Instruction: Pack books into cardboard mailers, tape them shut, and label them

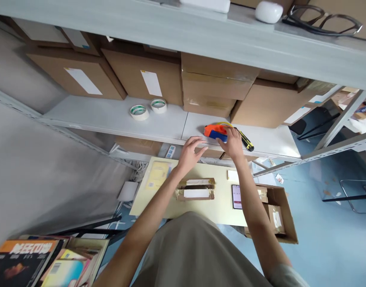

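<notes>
A person's two bare hands reach up to a pale grey, flat shelf [271, 139] across the middle of the frame. An orange-and-blue, elongated plastic object [213, 133] lies there, just right of centre, its long axis running roughly left to right. The right hand [234, 146] is nearer: its thumb and fingers are at the object's right end, though whether they are clamped cannot be told. The left hand [191, 153], lower and left, is empty, thumb and fingers apart; the object lies up and right of its fingertips. A yellow-and-black, slim box cutter [245, 140] slants down beyond the right hand.
</notes>
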`<state>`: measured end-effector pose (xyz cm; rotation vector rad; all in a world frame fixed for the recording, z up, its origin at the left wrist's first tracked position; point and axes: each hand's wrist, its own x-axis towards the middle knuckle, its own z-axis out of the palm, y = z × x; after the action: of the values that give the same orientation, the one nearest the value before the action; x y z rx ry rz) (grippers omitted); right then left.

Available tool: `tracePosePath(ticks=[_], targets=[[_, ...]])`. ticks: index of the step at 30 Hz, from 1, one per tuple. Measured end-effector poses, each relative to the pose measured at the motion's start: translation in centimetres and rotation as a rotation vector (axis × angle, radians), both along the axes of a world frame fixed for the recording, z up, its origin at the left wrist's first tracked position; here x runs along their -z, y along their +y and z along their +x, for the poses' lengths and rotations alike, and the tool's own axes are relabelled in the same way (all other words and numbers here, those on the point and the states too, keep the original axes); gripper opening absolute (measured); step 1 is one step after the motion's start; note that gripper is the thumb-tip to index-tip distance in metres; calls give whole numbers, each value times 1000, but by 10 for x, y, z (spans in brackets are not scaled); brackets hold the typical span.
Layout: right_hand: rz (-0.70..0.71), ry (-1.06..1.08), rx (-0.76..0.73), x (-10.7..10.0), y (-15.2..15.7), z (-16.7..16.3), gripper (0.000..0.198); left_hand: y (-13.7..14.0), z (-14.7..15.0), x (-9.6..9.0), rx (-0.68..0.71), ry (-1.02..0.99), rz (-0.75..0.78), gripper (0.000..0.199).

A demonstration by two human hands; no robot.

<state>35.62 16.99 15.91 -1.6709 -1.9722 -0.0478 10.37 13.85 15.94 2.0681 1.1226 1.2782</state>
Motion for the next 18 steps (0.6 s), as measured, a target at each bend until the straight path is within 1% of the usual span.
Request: tracePosePath(ticks=[2,4,6,8,10,12,15,18], targets=[[-51,-70,-8,2,22,2,53,4,8,-12,7,-5,12,18],[-95,-112,-17,10,34,2,51,4,11,-15,13,-17,10,18],[-122,-123,-13,17,39,1,50,0,11,-11,17,-30,-8,17],[-133,-99,2,22,34,-1,49,-6,8,-1,16,-45,-42,17],[-138,-45,16,25,21,-5,48,-16,4,12,9,-73,-89,18],[-144,48,26,25,-2,-12,48,-30,0,26,8,-127,-151,20],[-156,269,43,26,-48,-31,51,-58,-3,42,24,-248,-266,24],[-233,529,32,27,-100,-57,49,-91,-6,48,17,-360,-377,28]])
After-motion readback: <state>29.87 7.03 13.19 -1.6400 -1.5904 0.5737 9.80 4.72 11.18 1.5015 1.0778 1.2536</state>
